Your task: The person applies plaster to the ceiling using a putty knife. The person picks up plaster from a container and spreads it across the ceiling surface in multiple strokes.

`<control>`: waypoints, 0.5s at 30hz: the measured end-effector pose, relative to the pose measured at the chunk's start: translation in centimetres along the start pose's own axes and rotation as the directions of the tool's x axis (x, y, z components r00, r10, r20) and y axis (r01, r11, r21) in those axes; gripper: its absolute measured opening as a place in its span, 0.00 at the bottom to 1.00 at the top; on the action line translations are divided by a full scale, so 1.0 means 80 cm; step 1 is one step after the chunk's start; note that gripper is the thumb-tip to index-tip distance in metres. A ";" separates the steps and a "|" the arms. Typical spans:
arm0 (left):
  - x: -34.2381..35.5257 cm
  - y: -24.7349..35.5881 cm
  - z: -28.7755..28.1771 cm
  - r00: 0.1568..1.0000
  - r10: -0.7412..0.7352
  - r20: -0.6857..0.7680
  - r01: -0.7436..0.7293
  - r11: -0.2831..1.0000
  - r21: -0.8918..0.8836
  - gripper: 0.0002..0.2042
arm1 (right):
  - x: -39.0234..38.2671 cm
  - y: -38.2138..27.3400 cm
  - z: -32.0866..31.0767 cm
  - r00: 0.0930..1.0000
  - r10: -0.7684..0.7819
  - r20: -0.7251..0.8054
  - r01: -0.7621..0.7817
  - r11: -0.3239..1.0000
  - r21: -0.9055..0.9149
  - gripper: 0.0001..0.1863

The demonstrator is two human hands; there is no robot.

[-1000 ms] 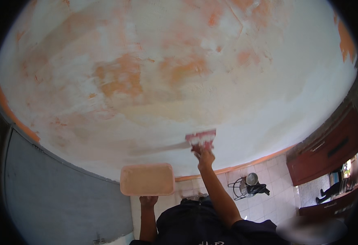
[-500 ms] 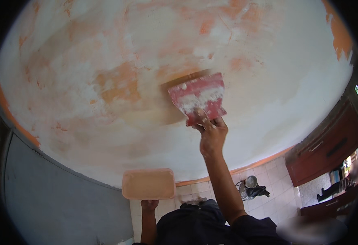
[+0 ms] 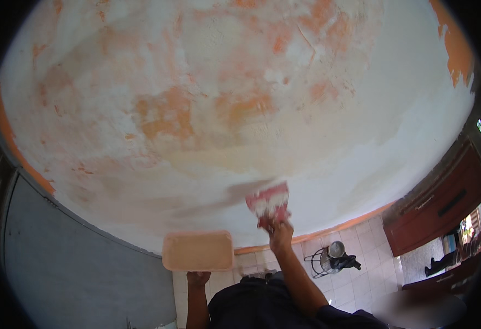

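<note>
In my right hand (image 3: 281, 237) is a wide red putty spreader (image 3: 269, 200), smeared with white filler and slightly blurred. Its broad edge points up at the lower part of the wall (image 3: 207, 126), which is patchy with white filler over orange paint. The spreader's shadow lies on the wall beside it; whether the edge touches the wall I cannot tell. At the lower left, my left hand (image 3: 198, 278) grips a pale pink rectangular tub (image 3: 197, 251) from its near side. Part of that hand is hidden beneath the tub.
A grey panel (image 3: 81, 257) borders the wall on the left. On the tiled floor to the right stands a metal stool (image 3: 318, 262) with a bucket (image 3: 337, 249) and a black bag or cloth (image 3: 349, 262). Farther right are a reddish-brown door (image 3: 437, 203) and a person (image 3: 459, 252).
My right hand has come down the wall with the spreader, from its middle to its lower part. My left hand and the tub stay nearly in place.
</note>
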State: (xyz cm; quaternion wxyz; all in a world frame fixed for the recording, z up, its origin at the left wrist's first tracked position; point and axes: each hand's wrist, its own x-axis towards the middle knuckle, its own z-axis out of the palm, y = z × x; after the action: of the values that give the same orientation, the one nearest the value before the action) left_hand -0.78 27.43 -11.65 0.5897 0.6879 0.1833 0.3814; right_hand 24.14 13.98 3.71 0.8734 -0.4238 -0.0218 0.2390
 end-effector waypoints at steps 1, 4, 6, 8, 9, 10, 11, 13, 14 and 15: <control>-0.006 -0.013 -0.002 0.999 -0.011 -0.049 0.021 0.978 0.208 0.19 | 0.001 -0.039 0.033 0.986 -0.137 0.097 0.142 0.989 -0.051 0.13; -0.008 -0.028 -0.007 0.995 -0.020 -0.094 0.046 0.957 0.287 0.17 | 0.008 -0.127 0.127 0.920 -0.333 0.206 0.335 0.942 0.030 0.10; -0.006 -0.028 -0.006 0.993 0.108 -0.056 -0.068 0.875 0.479 0.17 | 0.020 -0.152 0.175 0.908 -0.382 0.173 0.386 0.922 0.009 0.10; -0.003 -0.021 -0.004 0.983 0.184 -0.027 -0.130 0.786 0.604 0.17 | 0.024 -0.142 0.192 0.923 -0.374 0.093 0.378 0.926 -0.024 0.10; -0.003 -0.016 -0.004 0.974 0.226 -0.016 -0.162 0.744 0.648 0.16 | 0.030 -0.131 0.192 0.940 -0.340 0.032 0.341 0.939 -0.043 0.09; -0.002 -0.012 -0.005 0.967 0.256 0.006 -0.189 0.699 0.689 0.16 | 0.039 -0.118 0.190 0.952 -0.304 -0.026 0.302 0.951 -0.059 0.09; 0.000 -0.007 -0.004 0.958 0.285 0.030 -0.218 0.657 0.722 0.16 | 0.058 -0.091 0.165 0.956 -0.291 -0.039 0.286 0.953 -0.101 0.09; 0.001 0.002 -0.003 0.933 0.347 0.093 -0.277 0.531 0.801 0.15 | 0.070 -0.044 0.117 0.980 -0.132 -0.152 0.115 0.987 -0.117 0.09; 0.002 0.004 0.000 0.914 0.377 0.150 -0.311 0.413 0.856 0.15 | 0.075 -0.017 0.080 0.980 -0.081 -0.184 0.057 0.990 -0.131 0.10; 0.002 0.006 0.002 0.891 0.399 0.219 -0.330 0.234 0.914 0.14 | 0.080 0.011 0.039 0.976 -0.034 -0.213 0.004 0.990 -0.138 0.10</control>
State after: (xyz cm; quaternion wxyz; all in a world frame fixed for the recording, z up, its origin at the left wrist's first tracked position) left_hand -0.66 27.33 -11.13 -0.0256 0.9094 0.2207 0.3517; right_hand 28.67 19.52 4.03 0.8417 -0.5057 0.0524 0.1815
